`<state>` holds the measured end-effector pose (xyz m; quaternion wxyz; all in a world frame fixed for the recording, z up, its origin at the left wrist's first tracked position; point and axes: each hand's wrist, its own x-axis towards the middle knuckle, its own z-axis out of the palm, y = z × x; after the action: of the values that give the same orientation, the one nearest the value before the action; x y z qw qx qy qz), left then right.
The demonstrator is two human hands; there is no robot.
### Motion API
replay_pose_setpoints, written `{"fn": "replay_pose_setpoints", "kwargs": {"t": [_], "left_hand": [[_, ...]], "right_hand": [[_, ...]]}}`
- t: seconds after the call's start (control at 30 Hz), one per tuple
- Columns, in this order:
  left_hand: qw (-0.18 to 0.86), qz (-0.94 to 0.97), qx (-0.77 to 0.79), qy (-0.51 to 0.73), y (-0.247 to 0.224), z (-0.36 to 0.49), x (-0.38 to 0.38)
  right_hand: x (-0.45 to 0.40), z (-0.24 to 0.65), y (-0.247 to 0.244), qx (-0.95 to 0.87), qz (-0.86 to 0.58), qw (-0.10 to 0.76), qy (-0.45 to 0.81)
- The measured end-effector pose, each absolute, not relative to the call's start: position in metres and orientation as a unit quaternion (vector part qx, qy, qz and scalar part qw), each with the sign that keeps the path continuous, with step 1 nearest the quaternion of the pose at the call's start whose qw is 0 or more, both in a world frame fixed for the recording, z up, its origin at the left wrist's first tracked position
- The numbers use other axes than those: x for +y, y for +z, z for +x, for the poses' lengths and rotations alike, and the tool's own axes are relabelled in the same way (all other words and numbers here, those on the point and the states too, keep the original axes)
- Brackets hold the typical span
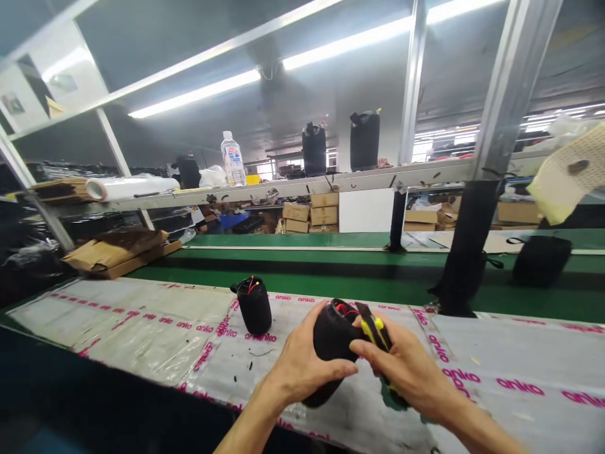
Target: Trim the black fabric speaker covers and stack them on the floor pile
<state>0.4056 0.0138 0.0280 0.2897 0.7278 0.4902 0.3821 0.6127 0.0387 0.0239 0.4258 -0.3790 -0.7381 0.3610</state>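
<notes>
A black fabric-covered cylinder (pixel 329 343) with red wires in its open top is tilted above the table, and my left hand (pixel 302 362) is wrapped round its left side. My right hand (pixel 401 359) grips a black and yellow tool (pixel 377 329), whose upper end lies against the cylinder's rim. A dark green thing shows under the right hand; its shape is partly hidden. To the left, a second black cylinder (pixel 254 307) stands upright on the table with red and yellow wires at its top.
Plastic sheeting printed in pink covers the table (pixel 155 334). Behind it runs a green belt (pixel 302 271). A flat carton (pixel 123 252) lies at the left. The shelf (pixel 283 189) above holds a bottle (pixel 232 159) and black cylinders. A black-wrapped post (pixel 467 246) stands at the right.
</notes>
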Motion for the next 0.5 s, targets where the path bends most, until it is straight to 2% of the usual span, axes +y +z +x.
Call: {"fn": "replay_pose_setpoints", "kwargs": {"t": [0.03,0.1,0.23,0.5], "left_hand": [[0.31,0.723,0.489,0.377,0.033,0.407,0.011],[0.271,0.711,0.537,0.364,0.036,0.407,0.004],[0.123,0.685,0.662,0.278,0.021,0.402,-0.005],[0.055,0.693,0.716,0.071,-0.001,0.413,-0.011]], "right_hand": [[0.034,0.608,0.022,-0.722,-0.374,0.425,0.397],[0.029,0.602,0.015,-0.705,-0.384,0.422,0.421],[0.022,0.605,0.001,-0.703,-0.446,0.411,0.372],[-0.008,0.61,-0.02,-0.743,-0.508,0.32,0.294]]}}
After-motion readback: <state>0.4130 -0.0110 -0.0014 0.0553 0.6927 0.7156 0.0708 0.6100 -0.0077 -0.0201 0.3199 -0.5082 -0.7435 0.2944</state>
